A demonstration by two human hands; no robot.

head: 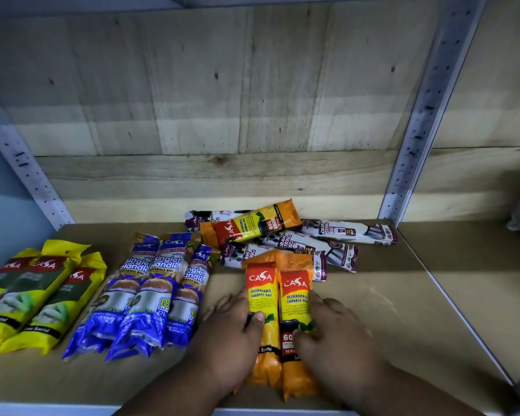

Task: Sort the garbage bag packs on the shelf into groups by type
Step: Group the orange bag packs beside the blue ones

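Two orange degradable garbage bag packs lie side by side at the shelf's front, a left one (261,291) and a right one (296,292). My left hand (228,334) presses against the left pack, thumb on top of it. My right hand (333,331) rests on the right pack's side, thumb over it. A third orange pack (252,225) lies tilted on a pile of white drawstring packs (342,232) at the back. Three blue singlet-handle packs (150,289) stand in a row to the left. Three yellow packs (36,289) lie at the far left.
The brown shelf board (388,295) has a white front lip (42,411). A wooden plank wall (222,115) closes the back. Perforated metal uprights stand at the left (33,181) and right (415,130). Another shelf bay continues to the right.
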